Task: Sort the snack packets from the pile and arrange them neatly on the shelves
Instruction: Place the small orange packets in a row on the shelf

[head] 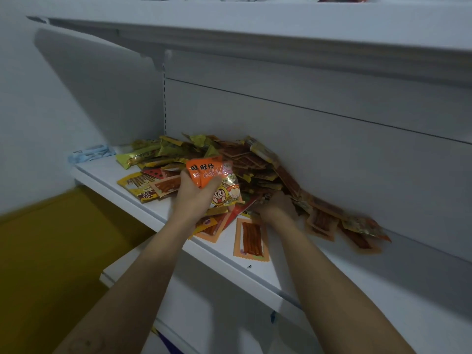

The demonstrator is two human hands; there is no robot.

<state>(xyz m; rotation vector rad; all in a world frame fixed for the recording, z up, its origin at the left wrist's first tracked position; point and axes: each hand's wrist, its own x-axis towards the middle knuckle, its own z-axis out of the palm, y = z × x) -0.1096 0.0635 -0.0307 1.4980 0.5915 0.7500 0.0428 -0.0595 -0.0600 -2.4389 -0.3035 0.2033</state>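
Observation:
A pile of snack packets (245, 162), yellow, orange and brown, lies on the white middle shelf (122, 185) against the back panel. My left hand (194, 198) grips an orange packet with a cartoon face (217, 180) and holds it just above the pile's front. My right hand (277, 205) reaches into the pile to the right of it, its fingers curled among brown packets; whether it holds one is hidden. A flat orange strip packet (251, 240) lies alone near the shelf's front edge.
A light blue packet (89, 153) sits at the shelf's left end. Another white shelf (255, 34) hangs overhead, and a lower shelf (120, 267) juts out below. Yellow floor (38, 251) shows at the left.

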